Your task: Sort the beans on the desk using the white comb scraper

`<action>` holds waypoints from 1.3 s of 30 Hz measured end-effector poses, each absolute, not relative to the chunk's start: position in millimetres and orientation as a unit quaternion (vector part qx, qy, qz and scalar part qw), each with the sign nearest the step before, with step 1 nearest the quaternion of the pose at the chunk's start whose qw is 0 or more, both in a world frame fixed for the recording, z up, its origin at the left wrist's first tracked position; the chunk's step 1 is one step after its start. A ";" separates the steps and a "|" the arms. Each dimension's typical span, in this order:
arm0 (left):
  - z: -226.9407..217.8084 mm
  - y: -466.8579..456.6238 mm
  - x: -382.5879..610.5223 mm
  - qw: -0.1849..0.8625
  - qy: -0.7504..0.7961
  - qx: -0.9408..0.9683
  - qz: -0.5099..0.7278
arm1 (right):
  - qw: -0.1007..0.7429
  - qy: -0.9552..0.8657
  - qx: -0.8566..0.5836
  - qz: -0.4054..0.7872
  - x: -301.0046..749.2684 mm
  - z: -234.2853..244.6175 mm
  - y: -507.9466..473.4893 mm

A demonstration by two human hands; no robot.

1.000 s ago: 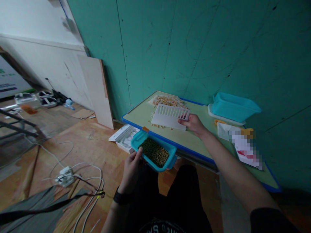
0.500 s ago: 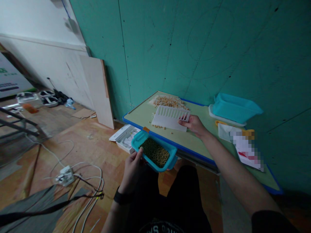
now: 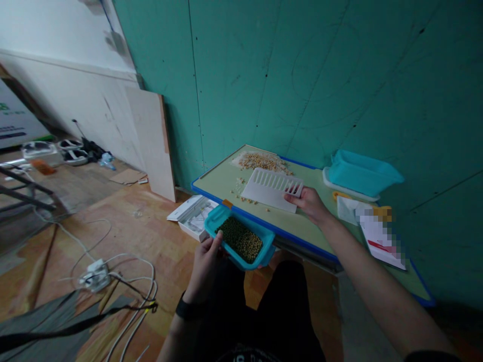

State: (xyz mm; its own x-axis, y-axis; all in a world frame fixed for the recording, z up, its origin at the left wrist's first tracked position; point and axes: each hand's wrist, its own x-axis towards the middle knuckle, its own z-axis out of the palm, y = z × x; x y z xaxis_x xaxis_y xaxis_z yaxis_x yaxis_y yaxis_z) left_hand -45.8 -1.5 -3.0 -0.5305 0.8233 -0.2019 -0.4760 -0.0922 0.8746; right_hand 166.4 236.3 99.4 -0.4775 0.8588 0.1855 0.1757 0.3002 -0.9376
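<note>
My left hand (image 3: 207, 251) grips the near-left rim of a blue plastic container (image 3: 266, 255), thumb on top. It is held below the table's front edge, with green beans (image 3: 231, 230) on its left side and pale yellow beans (image 3: 252, 246) on its right. A flat white slotted plastic piece (image 3: 264, 191) is pinched by its right end in my right hand (image 3: 307, 203), over the table (image 3: 309, 229). Behind it lies a heap of yellow beans mixed with white grains (image 3: 260, 162). Several loose beans (image 3: 249, 201) are scattered near the front edge.
At the table's right stand a blue bin (image 3: 364, 173) on a white lid, a white pouch (image 3: 347, 208) and a partly blurred packet (image 3: 381, 241). An open white box (image 3: 192, 218) sits below the table. Cables and a power strip (image 3: 95, 275) lie on the floor.
My right hand has moved the slotted plastic piece slightly right, showing more of the loose beans and grains at its left. The container in my left hand stays nearly in place.
</note>
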 end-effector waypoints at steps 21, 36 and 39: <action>-1.8 5.0 -40.8 0.412 0.534 0.154 0.722 | 0.406 -0.763 -0.440 0.242 211.1 101.1 167.0; -0.4 12.7 -36.5 0.433 0.498 0.155 0.735 | 0.415 -0.822 -0.368 0.126 205.4 96.3 94.2; -0.9 13.8 -40.4 0.429 0.504 0.164 0.732 | 0.426 -0.817 -0.373 0.114 201.6 98.7 101.5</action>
State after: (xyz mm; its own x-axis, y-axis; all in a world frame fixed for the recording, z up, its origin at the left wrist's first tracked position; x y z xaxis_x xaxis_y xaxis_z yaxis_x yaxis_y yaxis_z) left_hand -40.4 13.8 -0.9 -0.5780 0.7929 -0.1931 -0.4631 -0.1239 0.8776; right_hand 201.6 101.5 98.7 -0.3597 0.7056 0.6105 0.5118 0.6963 -0.5032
